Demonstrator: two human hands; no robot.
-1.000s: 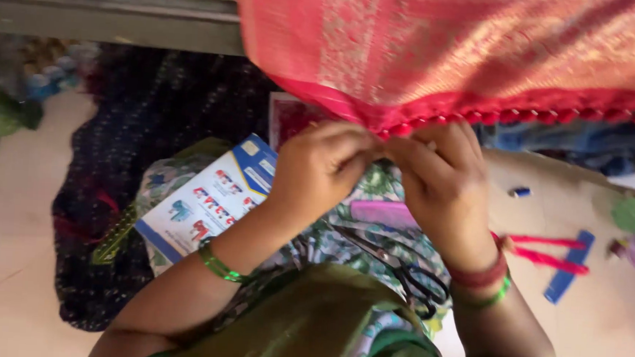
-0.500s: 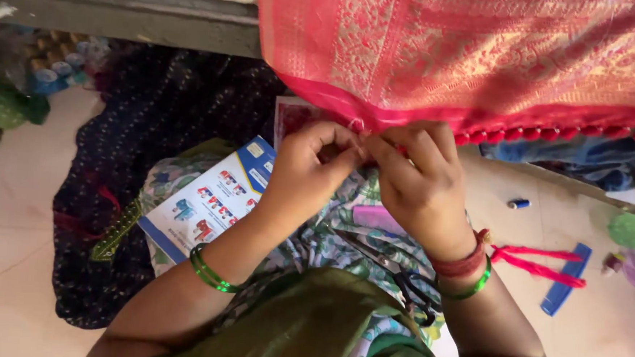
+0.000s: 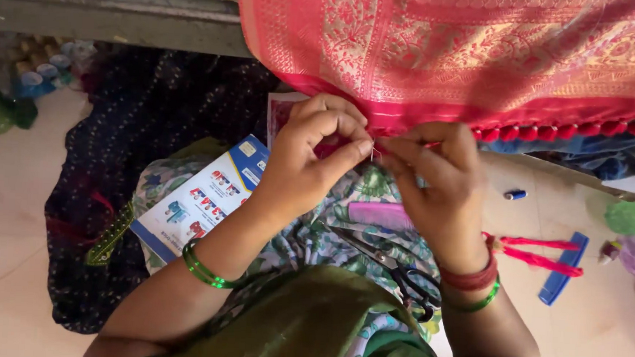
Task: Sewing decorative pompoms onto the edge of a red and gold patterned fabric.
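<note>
A red and gold brocade cloth [image 3: 483, 57] is hanging across the top of the view from eleven o'clock round to three, its lower edge trimmed with a row of small red tassels [image 3: 573, 130]. Below it at nine o'clock a dark dotted fabric [image 3: 138, 140] is lying on the pale floor [image 3: 9, 256], with a blue and white printed box [image 3: 200, 198] resting on its right side.

The left hand [image 3: 307, 167] is pinching the cloth's hem at the centre, its grip nearly closed, thumb and forefinger pressing together on the edge. The right hand [image 3: 437, 185] is meeting it from three o'clock, its grip narrow too, fingertips nipping the same hem and what looks like a thin needle (too fine to be sure) between the two hands.

Black-handled scissors [image 3: 392, 266] are lying on the lap at five o'clock, a pink comb [image 3: 381, 214] just above them. A blue comb [image 3: 563, 267] and red thread tassels [image 3: 538, 252] are lying at four o'clock; open floor is showing beyond them at the lower right and the far left.
</note>
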